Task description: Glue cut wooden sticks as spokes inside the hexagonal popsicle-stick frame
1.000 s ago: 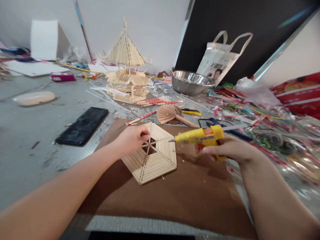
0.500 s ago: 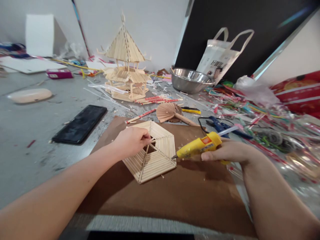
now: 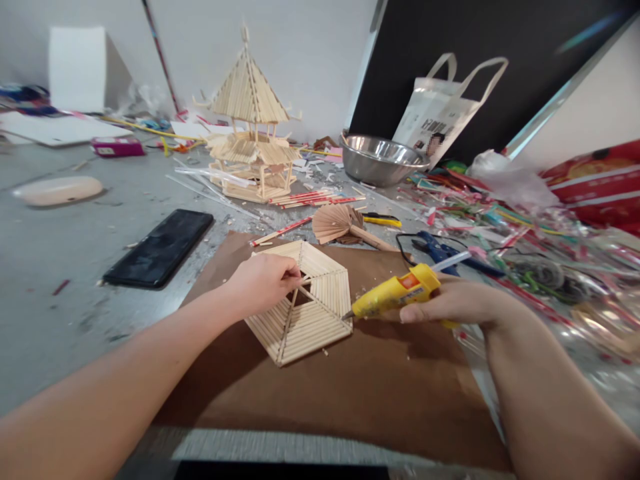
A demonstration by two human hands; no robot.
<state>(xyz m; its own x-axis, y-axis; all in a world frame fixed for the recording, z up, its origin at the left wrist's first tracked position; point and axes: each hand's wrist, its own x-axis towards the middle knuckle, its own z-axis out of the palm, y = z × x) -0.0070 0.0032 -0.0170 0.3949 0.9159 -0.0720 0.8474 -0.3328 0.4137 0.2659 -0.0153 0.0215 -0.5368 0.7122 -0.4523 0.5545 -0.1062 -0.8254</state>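
A hexagonal panel of pale wooden sticks (image 3: 311,319) lies on brown paper (image 3: 350,400), with dark ribs running to its corners and an opening near its middle. My left hand (image 3: 265,280) rests over the panel's left side, thumb and finger pinched on a rib end by the opening. What lies under the palm is hidden. My right hand (image 3: 450,301) is wrapped around a yellow hot glue gun (image 3: 395,293), a clear glue stick (image 3: 453,260) poking out of its back. The gun's nozzle is at the panel's right edge, close to the lower right corner.
Behind the paper stands a stick pagoda (image 3: 253,127). Left lies a black phone (image 3: 160,248). Beyond the panel are a folded paper fan piece (image 3: 333,225), a yellow cutter (image 3: 383,220) and blue pliers (image 3: 440,250). A steel bowl (image 3: 383,163) and tangled scraps fill the right.
The glue gun and my right hand have shifted very slightly left, nozzle still at the panel's right edge. My left hand keeps its pinch in the same place.
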